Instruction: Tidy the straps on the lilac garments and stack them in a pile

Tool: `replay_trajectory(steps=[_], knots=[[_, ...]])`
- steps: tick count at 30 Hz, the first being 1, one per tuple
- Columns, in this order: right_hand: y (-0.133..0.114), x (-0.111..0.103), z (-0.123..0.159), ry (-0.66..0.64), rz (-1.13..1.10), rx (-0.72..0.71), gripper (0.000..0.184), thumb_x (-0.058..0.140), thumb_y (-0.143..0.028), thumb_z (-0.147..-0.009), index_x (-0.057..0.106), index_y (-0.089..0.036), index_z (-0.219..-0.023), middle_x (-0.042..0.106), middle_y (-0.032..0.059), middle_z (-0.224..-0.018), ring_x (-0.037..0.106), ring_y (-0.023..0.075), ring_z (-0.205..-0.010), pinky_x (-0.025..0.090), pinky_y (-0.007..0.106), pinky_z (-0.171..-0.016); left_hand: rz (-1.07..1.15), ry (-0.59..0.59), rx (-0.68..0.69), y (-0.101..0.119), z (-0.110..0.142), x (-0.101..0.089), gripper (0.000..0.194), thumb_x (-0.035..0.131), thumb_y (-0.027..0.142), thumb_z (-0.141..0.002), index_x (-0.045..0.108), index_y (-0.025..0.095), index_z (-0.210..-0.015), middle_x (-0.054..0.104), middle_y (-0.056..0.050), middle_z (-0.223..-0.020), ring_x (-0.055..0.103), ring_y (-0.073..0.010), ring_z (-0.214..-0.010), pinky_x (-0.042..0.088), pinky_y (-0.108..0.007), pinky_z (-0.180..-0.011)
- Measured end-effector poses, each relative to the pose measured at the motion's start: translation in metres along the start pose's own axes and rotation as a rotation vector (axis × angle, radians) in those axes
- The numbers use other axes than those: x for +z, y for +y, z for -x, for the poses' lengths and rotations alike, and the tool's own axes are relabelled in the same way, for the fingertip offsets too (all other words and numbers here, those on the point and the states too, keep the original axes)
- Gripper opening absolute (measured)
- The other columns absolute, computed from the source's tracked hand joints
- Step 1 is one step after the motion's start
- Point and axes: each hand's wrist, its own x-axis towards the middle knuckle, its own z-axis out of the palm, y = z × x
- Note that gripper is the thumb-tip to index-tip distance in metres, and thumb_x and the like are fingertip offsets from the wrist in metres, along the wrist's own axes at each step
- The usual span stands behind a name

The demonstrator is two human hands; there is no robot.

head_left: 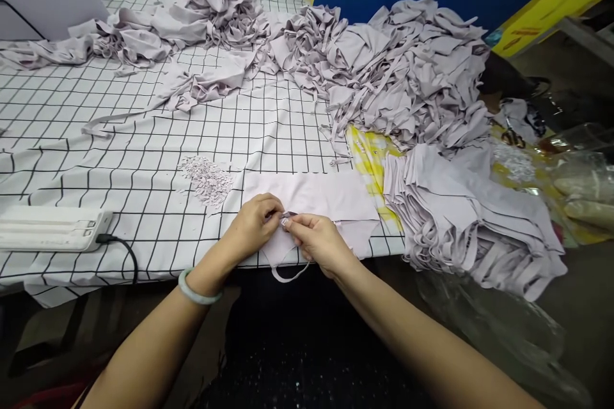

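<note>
A pale lilac garment [314,192] with thin straps lies at the table's front edge, between my forearms. My left hand [254,230] is closed, its thumb and fingertips pinching the garment's edge. Close beside it, my right hand [319,239] pinches the same garment where a small pale piece [284,221] shows at the fingertips; its exact kind is too small to tell. A strap loop [290,278] hangs over the edge below both hands. Left of the garment is a heap of small pale lilac bits [206,180].
A large pile of matching garments [407,70] spreads across the back and right. A neat stack [470,211] sits at right on yellow cloth. A white power bank [55,228] with a black cable lies left on the checked tablecloth [158,134]. Scissors [512,135] lie far right.
</note>
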Motion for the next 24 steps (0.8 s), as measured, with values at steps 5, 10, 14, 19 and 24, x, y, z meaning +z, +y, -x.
replay_trajectory(steps=[5,10,14,19,24], knots=[[-0.0026,0.0041,-0.0072,0.011,0.066,-0.030,0.022,0.070,-0.037,-0.076,0.064,-0.018,-0.067,0.049,-0.0068,-0.048,0.032,0.0041,-0.035,0.023,0.019,-0.032,0.001,-0.034,0.026,0.0004,-0.0007,-0.0038,0.017,0.050,0.008,-0.090,0.064,0.017,-0.086,0.069,-0.006,-0.092,0.064,-0.0180,-0.088,0.054,-0.035,-0.081],[-0.0026,0.0064,-0.0072,0.053,0.037,-0.025,0.021,0.070,-0.035,-0.075,0.063,-0.018,-0.064,0.049,-0.0067,-0.047,0.032,0.0045,-0.034,0.022,0.020,-0.032,-0.016,-0.043,0.047,-0.0011,-0.0006,-0.0036,0.018,0.049,0.008,-0.091,0.064,0.017,-0.087,0.068,-0.006,-0.092,0.064,-0.0182,-0.089,0.055,-0.035,-0.082],[0.0002,0.0069,-0.0078,0.082,-0.040,-0.006,0.018,0.069,-0.032,-0.073,0.063,-0.018,-0.065,0.046,-0.0078,-0.048,0.031,0.0045,-0.034,0.023,0.020,-0.032,-0.025,-0.040,0.050,-0.0031,-0.0002,-0.0022,0.018,0.049,0.007,-0.091,0.063,0.017,-0.088,0.068,-0.006,-0.094,0.064,-0.0185,-0.091,0.055,-0.036,-0.084],[0.0021,0.0080,-0.0070,0.120,-0.089,-0.008,0.016,0.068,-0.030,-0.071,0.063,-0.018,-0.063,0.046,-0.0070,-0.049,0.033,0.0045,-0.036,0.025,0.020,-0.032,-0.031,-0.017,0.066,-0.0065,0.0008,0.0003,0.018,0.048,0.006,-0.091,0.063,0.017,-0.090,0.068,-0.006,-0.095,0.064,-0.0188,-0.092,0.055,-0.036,-0.085],[0.0023,0.0104,-0.0058,0.166,-0.160,-0.034,0.019,0.070,-0.031,-0.069,0.061,-0.018,-0.060,0.045,-0.0069,-0.049,0.033,0.0048,-0.038,0.025,0.020,-0.033,-0.030,-0.004,0.088,-0.0070,0.0013,0.0005,0.018,0.048,0.007,-0.091,0.063,0.017,-0.089,0.068,-0.006,-0.094,0.064,-0.0184,-0.090,0.056,-0.036,-0.084]])
